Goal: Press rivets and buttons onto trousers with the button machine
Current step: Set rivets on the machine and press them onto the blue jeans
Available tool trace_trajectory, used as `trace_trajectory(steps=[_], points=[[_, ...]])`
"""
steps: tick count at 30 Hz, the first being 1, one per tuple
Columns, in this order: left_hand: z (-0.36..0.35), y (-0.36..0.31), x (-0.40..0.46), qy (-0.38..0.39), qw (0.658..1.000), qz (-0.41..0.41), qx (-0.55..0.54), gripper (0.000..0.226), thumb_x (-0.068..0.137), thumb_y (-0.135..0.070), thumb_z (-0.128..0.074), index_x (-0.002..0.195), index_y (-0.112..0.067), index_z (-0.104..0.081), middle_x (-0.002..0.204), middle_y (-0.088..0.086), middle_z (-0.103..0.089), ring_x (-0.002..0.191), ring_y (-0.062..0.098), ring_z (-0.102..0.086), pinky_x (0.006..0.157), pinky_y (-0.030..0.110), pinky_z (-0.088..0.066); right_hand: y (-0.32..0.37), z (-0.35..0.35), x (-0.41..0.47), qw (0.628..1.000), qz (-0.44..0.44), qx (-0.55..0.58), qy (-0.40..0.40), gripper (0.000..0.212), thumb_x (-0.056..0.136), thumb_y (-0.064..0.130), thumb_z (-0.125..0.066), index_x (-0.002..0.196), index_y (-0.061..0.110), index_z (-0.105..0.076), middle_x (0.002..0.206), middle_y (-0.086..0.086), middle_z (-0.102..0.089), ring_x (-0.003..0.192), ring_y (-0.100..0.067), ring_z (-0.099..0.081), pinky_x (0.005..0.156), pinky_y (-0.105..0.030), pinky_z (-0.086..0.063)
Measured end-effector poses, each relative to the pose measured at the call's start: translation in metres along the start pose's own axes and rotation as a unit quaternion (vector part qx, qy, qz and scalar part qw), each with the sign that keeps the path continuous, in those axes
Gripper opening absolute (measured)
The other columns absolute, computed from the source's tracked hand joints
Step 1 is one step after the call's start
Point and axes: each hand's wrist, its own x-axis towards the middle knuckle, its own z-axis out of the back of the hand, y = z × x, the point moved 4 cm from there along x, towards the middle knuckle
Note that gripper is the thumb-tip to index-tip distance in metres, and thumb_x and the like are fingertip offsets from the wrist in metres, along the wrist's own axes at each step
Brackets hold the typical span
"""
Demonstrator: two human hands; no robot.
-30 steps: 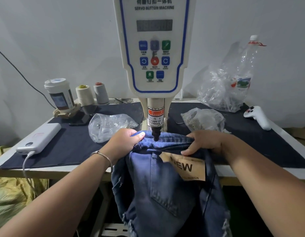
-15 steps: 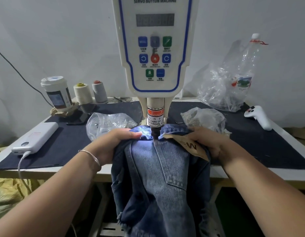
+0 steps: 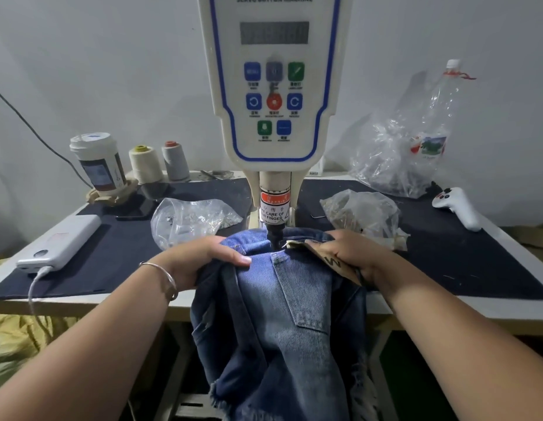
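Observation:
Blue denim trousers (image 3: 279,323) hang over the table's front edge, their waistband lying under the black punch (image 3: 274,235) of the white button machine (image 3: 273,86). My left hand (image 3: 200,259) grips the waistband just left of the punch, thumb on top of the cloth. My right hand (image 3: 352,253) holds the waistband on the right, its fingers over a brown cardboard tag (image 3: 331,258) fixed to the trousers. A back pocket faces up between my hands. The punch tip touches or nearly touches the denim; I cannot tell which.
Two clear bags of small metal parts lie left (image 3: 188,220) and right (image 3: 361,214) of the punch on the dark mat (image 3: 446,253). Further off are a white power bank (image 3: 60,241), a cup (image 3: 97,162), two thread cones (image 3: 157,162), a crumpled bottle (image 3: 431,138) and a white controller (image 3: 457,205).
The waistband has been pushed further under the punch and the pocket side turned up. Both hands moved forward with it, and the tag slid under my right hand.

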Motion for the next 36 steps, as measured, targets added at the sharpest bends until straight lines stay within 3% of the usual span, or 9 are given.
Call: trace_trajectory(steps=[3, 8, 12, 14, 17, 20, 27, 34, 36], points=[[0.0, -0.002, 0.004, 0.001, 1.0, -0.028, -0.011, 0.043, 0.073, -0.001, -0.067, 0.116, 0.002, -0.065, 0.118, 0.025, -0.067, 0.101, 0.034, -0.069, 0.079, 0.036, -0.058, -0.002, 0.001, 0.002, 0.999, -0.014, 0.028, 0.009, 0.013, 0.089, 0.016, -0.066, 0.076, 0.013, -0.068, 0.064, 0.0, -0.069, 0.055, -0.006, -0.063, 0.053, -0.016, -0.046], [0.005, 0.002, 0.008, -0.037, 0.998, -0.049, 0.002, 0.025, 0.076, -0.001, -0.074, 0.1, -0.004, -0.074, 0.105, 0.019, -0.072, 0.093, 0.026, -0.071, 0.074, 0.029, -0.058, -0.007, 0.0, 0.005, 0.999, -0.011, 0.037, -0.002, 0.013, 0.086, 0.022, -0.07, 0.092, 0.011, -0.072, 0.081, -0.005, -0.073, 0.069, -0.012, -0.067, 0.064, -0.023, -0.051], [0.007, 0.006, 0.006, -0.121, 0.987, -0.082, 0.064, 0.035, 0.07, -0.031, -0.075, 0.098, -0.009, -0.074, 0.098, 0.012, -0.075, 0.085, 0.017, -0.071, 0.068, 0.021, -0.055, -0.008, 0.003, 0.004, 0.998, 0.0, -0.03, -0.063, 0.054, 0.082, 0.059, -0.063, 0.084, 0.006, -0.07, 0.074, -0.005, -0.071, 0.057, -0.003, -0.062, 0.051, -0.013, -0.046], [0.006, 0.005, 0.003, -0.164, 0.975, -0.103, 0.111, 0.038, 0.069, -0.048, -0.072, 0.086, -0.014, -0.076, 0.087, 0.004, -0.077, 0.075, 0.009, -0.07, 0.062, 0.015, -0.052, -0.006, 0.004, 0.004, 0.99, 0.022, -0.097, -0.097, 0.065, 0.082, 0.067, -0.056, 0.073, 0.003, -0.06, 0.066, -0.009, -0.057, 0.054, -0.009, -0.055, 0.054, -0.023, -0.041], [0.005, 0.004, 0.004, -0.211, 0.955, -0.114, 0.177, 0.049, 0.077, -0.061, -0.062, 0.081, -0.014, -0.074, 0.075, -0.005, -0.073, 0.064, 0.004, -0.063, 0.062, 0.018, -0.049, -0.004, 0.003, 0.001, 0.984, 0.057, -0.124, -0.118, 0.06, 0.087, 0.061, -0.056, 0.057, 0.011, -0.042, 0.051, -0.005, -0.04, 0.044, -0.01, -0.041, 0.046, -0.019, -0.031], [0.007, 0.006, 0.007, -0.256, 0.931, -0.112, 0.234, 0.043, 0.091, -0.059, -0.055, 0.067, -0.025, -0.069, 0.065, -0.01, -0.067, 0.058, 0.001, -0.056, 0.065, 0.025, -0.043, -0.005, 0.002, 0.0, 0.98, 0.077, -0.135, -0.124, 0.063, 0.091, 0.054, -0.054, 0.05, 0.017, -0.026, 0.039, 0.006, -0.025, 0.035, -0.007, -0.03, 0.039, -0.017, -0.026], [0.008, 0.006, 0.013, -0.292, 0.921, -0.105, 0.237, 0.048, 0.089, -0.047, -0.061, 0.077, -0.001, -0.063, 0.067, -0.004, -0.062, 0.065, 0.013, -0.052, 0.067, 0.03, -0.039, -0.005, -0.001, 0.001, 0.956, 0.153, -0.167, -0.185, 0.059, 0.094, 0.035, -0.059, 0.048, 0.016, -0.028, 0.036, 0.007, -0.025, 0.037, -0.008, -0.032, 0.045, -0.021, -0.028], [0.007, 0.011, 0.014, -0.304, 0.913, -0.117, 0.247, 0.037, 0.091, -0.041, -0.062, 0.067, -0.013, -0.06, 0.063, -0.006, -0.056, 0.063, 0.012, -0.048, 0.065, 0.03, -0.039, -0.009, -0.003, 0.001, 0.932, 0.194, -0.236, -0.194, 0.058, 0.097, 0.036, -0.054, 0.049, 0.016, -0.027, 0.043, 0.006, -0.027, 0.041, -0.01, -0.03, 0.048, -0.026, -0.027], [0.006, 0.012, 0.015, -0.296, 0.915, -0.121, 0.245, 0.039, 0.091, -0.042, -0.06, 0.068, -0.011, -0.06, 0.066, -0.005, -0.055, 0.064, 0.012, -0.047, 0.067, 0.03, -0.039, -0.01, -0.003, -0.003, 0.921, 0.204, -0.263, -0.202, 0.058, 0.097, 0.038, -0.051, 0.049, 0.017, -0.027, 0.043, 0.005, -0.028, 0.042, -0.013, -0.032, 0.051, -0.036, -0.031]])
